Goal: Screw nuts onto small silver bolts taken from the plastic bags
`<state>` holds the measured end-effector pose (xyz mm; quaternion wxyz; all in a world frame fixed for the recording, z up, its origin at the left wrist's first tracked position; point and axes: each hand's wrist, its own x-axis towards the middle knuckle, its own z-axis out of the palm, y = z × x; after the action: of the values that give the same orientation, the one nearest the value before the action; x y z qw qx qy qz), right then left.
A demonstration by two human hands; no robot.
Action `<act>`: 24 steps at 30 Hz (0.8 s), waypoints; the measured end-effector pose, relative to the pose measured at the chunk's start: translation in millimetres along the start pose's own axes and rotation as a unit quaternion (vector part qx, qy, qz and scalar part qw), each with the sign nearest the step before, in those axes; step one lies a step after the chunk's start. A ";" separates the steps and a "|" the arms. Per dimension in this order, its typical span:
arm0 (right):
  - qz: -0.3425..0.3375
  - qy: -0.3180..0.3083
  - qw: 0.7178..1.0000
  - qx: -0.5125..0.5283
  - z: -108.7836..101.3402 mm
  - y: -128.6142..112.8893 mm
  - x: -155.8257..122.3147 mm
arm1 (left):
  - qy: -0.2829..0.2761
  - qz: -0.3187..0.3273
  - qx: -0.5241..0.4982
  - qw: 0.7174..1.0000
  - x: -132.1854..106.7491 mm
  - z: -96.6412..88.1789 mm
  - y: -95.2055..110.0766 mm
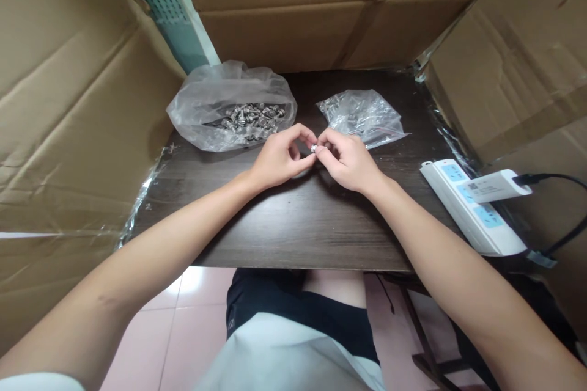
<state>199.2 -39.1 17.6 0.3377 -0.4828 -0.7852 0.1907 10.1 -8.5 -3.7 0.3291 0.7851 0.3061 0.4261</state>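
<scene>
Left: open bag of screws [238, 117] on the dark surface [293, 226], cardboard wall [68, 104] close beside. Centre: left hand [279, 159] and right hand [345, 159], fingers pinched shut on one small screw [314, 148]: probably light, hard, slippery, best held by head and shank. Right: small sealed bags [364, 115], power strip [472, 204] near the edge; bare room toward the front.

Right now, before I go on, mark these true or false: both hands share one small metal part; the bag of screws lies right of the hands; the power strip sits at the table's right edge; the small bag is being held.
1. Left hand and right hand pinch one small metal part: true.
2. Open bag of screws lies to the right: false, it lies back left.
3. Power strip sits at the table right edge: true.
4. Small clear bag is held: false, it lies on the table.
</scene>
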 end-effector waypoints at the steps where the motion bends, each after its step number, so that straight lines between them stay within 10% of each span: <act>1: -0.001 0.002 1.000 0.004 -0.2 0.1 -0.1 | 0.000 0.001 -0.001 1.000 0.0 -0.1 0.1; 24: 0.019 -0.003 1.000 -0.025 1.8 -2.1 -0.6 | -0.003 -0.009 0.016 1.000 -0.3 -0.1 2.0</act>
<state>196.8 -40.5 17.5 0.3199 -0.5057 -0.7810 0.1790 10.3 -9.8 -2.2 0.3210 0.7887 0.3186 0.4164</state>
